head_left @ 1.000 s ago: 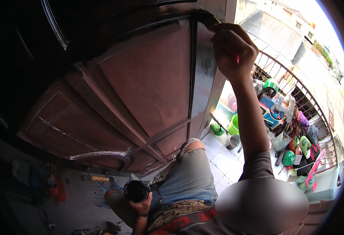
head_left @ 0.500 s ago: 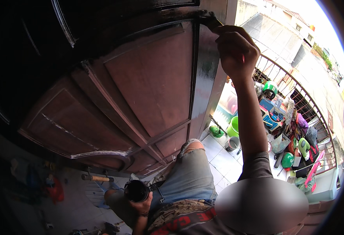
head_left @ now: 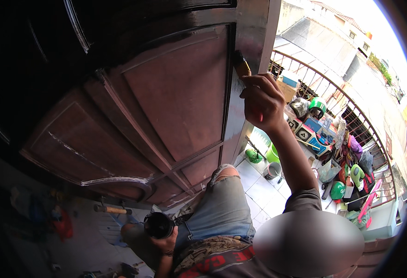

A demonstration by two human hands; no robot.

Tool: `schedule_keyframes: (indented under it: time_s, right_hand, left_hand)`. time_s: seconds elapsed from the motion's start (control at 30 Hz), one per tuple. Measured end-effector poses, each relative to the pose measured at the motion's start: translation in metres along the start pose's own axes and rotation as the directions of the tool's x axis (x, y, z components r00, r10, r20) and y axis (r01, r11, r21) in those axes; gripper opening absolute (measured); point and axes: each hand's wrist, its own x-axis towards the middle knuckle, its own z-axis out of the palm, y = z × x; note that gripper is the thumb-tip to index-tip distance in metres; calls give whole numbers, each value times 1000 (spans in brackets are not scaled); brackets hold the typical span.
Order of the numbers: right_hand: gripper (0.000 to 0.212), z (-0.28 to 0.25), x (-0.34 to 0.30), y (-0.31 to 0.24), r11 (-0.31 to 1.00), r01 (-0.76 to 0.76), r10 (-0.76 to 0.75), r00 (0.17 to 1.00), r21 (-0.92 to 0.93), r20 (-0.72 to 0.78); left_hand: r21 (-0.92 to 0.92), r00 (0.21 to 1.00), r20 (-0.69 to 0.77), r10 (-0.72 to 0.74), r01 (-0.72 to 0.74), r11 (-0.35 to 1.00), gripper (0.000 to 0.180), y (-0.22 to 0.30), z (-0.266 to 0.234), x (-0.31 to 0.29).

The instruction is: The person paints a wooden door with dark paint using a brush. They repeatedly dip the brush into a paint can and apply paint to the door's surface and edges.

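A large panelled wooden door (head_left: pixel 180 97) stands before me, glossy black along its top and right edge, bare reddish brown on the lower panels. My right hand (head_left: pixel 264 99) is closed around the handle of a paintbrush (head_left: pixel 243 67). The dark bristles of the brush touch or nearly touch the door's right edge strip. Low in front of my lap, my left hand (head_left: pixel 167 242) grips a round container of black paint (head_left: pixel 159 225), its mouth facing up.
To the right, a metal railing (head_left: pixel 335 83) bounds a tiled floor (head_left: pixel 264 192). Along it lie piled bags, boxes and a green helmet (head_left: pixel 318 106). A green bucket (head_left: pixel 272 154) and grey pail (head_left: pixel 273 171) stand near the door. A wooden-handled tool (head_left: pixel 113 210) lies at lower left.
My right hand has brought the brush down from the upper rail to the door's right edge strip. My left hand and the paint container have barely moved.
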Motion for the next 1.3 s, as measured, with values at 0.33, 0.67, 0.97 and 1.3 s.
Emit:
schedule_keyframes:
  time_s: [0.33,0.67,0.97,1.3]
  right_hand:
    - [13,-8,3,-45,647,-435,415,890,626,189]
    - [28,19,-45,-170,-176,-783,316,528,596,788]
    - [22,54,2,-234,422,-543,-430,585,726,687]
    - [25,59,7,-255,486,-494,-461,556,721,692]
  left_hand:
    - [-129,994,101,-39,52,990,99,51,12,33]
    - [18,964,96,247,-250,968,88,99,7,75]
    - [172,910,100,402,-413,894,85,101,-34,69]
    - [120,934,84,348,-356,927,83,100,-39,64]
